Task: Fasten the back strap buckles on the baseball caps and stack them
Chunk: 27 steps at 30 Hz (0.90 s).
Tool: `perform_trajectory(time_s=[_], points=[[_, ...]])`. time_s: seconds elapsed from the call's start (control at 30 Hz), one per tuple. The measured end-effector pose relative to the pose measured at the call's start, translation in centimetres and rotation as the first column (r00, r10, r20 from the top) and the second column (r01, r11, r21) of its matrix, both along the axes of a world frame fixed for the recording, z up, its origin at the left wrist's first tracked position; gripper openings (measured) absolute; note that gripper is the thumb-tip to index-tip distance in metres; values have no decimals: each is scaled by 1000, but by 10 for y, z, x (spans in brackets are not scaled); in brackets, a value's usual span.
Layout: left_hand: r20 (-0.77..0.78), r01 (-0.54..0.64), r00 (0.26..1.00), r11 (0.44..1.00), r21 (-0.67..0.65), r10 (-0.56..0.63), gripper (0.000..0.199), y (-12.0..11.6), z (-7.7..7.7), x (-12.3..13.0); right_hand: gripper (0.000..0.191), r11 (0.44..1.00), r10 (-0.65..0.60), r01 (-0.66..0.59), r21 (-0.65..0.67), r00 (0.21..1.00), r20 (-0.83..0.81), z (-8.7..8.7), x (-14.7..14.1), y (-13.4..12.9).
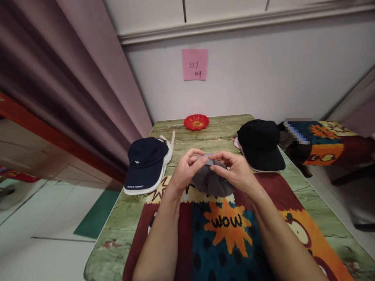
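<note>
A dark grey cap rests on the patterned cloth in front of me. At its far edge, my left hand and my right hand pinch a light grey strip, which looks like the cap's strap, from either side. Fingers and thumbs are closed on it, and they cover much of the strip. Left of my hands sits a navy cap over a white one. To the right lies a black cap, with something pale pink showing under it.
The green table carries a cloth with a "WOW" print. A red scalloped dish stands at the back, below a pink note on the wall. Purple curtains hang at left. Another patterned cloth is at right.
</note>
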<state>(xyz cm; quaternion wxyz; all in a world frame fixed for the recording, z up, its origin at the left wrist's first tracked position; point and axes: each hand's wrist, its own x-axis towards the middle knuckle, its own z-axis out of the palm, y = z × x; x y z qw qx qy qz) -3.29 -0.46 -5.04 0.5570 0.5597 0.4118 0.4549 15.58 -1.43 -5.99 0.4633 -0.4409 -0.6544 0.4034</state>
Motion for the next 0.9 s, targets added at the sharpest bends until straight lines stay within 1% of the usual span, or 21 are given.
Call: perform_trajectory(time_s=[0.1,0.17,0.23,0.3,0.33,0.37,0.4,0.43,0.47,0.5,0.53,0.57,0.6,0.63,0.67,0.7,0.73,0.77,0.83,0.87,0.9], points=[[-104,53,993,999,6,-52,30,2,-2,0,32,997,72,-71,-29,997,19,1,7,0],[-114,14,993,1000,9,-13,32,4,-5,-3,47,988,151,-146,-46,978,141,3,20,1],[-99,-73,992,997,6,73,31,7,-9,-6,55,975,220,-209,-71,918,329,3,35,2],[-95,-155,983,987,43,159,29,12,-15,-10,39,976,213,-210,-64,836,505,0,45,4],[-95,-186,977,980,77,193,27,14,-18,-11,27,985,156,-170,-29,803,575,-3,46,6],[-96,-209,970,971,118,221,25,17,-21,-11,16,995,57,-99,33,776,628,-7,44,8],[-95,-229,964,960,162,247,23,20,-25,-12,10,993,-82,4,120,748,658,-11,39,10],[-91,-247,959,948,203,269,22,22,-28,-11,6,967,-241,121,223,709,663,-14,34,12],[-88,-263,953,934,241,291,22,25,-32,-11,6,919,-389,225,324,654,649,-17,27,14],[-86,-275,947,921,278,309,21,27,-34,-10,9,866,-497,292,405,594,633,-18,22,15],[-88,-279,943,909,310,320,21,28,-37,-10,10,834,-549,313,454,547,632,-19,18,15],[-95,-276,942,902,332,323,21,29,-38,-10,8,840,-541,291,458,522,659,-18,17,14],[-105,-263,944,903,339,314,20,28,-38,-10,6,876,-480,242,417,521,706,-16,17,12],[-117,-242,949,913,330,294,20,28,-37,-10,11,922,-385,184,342,537,750,-14,20,10],[-128,-218,955,926,307,267,20,26,-35,-9,18,954,-295,139,264,566,769,-10,23,7],[-137,-193,962,941,278,238,21,24,-32,-9,26,970,-241,118,214,606,758,-7,26,5],[-142,-170,967,954,247,209,21,21,-28,-8,33,970,-238,129,204,654,718,-4,28,3],[-143,-153,972,963,220,187,22,19,-25,-7,36,959,-278,168,227,704,654,-1,28,1],[-133,-132,979,974,183,158,23,13,-18,-4,33,920,-379,270,283,795,473,4,23,-2],[-121,-123,982,978,171,145,23,11,-15,-2,30,912,-390,294,287,838,381,6,17,-4],[-105,-111,986,981,160,129,24,9,-14,0,26,918,-365,285,277,880,304,7,11,-5]])
